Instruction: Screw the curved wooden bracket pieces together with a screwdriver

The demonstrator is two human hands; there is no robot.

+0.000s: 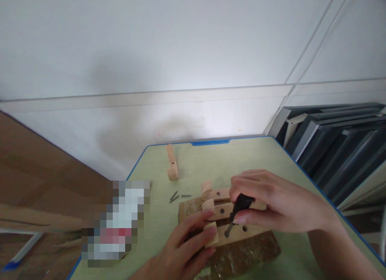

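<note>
My right hand (265, 199) is closed around the black handle of a screwdriver (240, 207). Its metal shaft slants down to a hole in the nearest hook-shaped wooden piece (235, 234). With its fingertips, my left hand (187, 243) grips the raised left end of that piece and touches the middle wooden piece (222, 211) behind it. A third wooden piece (217, 193) lies behind these, partly covered by my right hand. Dark round spots show in the holes of the pieces. Under them is a worn brown board (250, 256).
Another hooked wooden piece (172, 163) lies farther back on the light green table (247, 155). Several screws (174, 197) lie left of the board. A blurred-out item (120, 219) sits at the left edge. Dark panels (343, 147) lean at the right, by the white wall.
</note>
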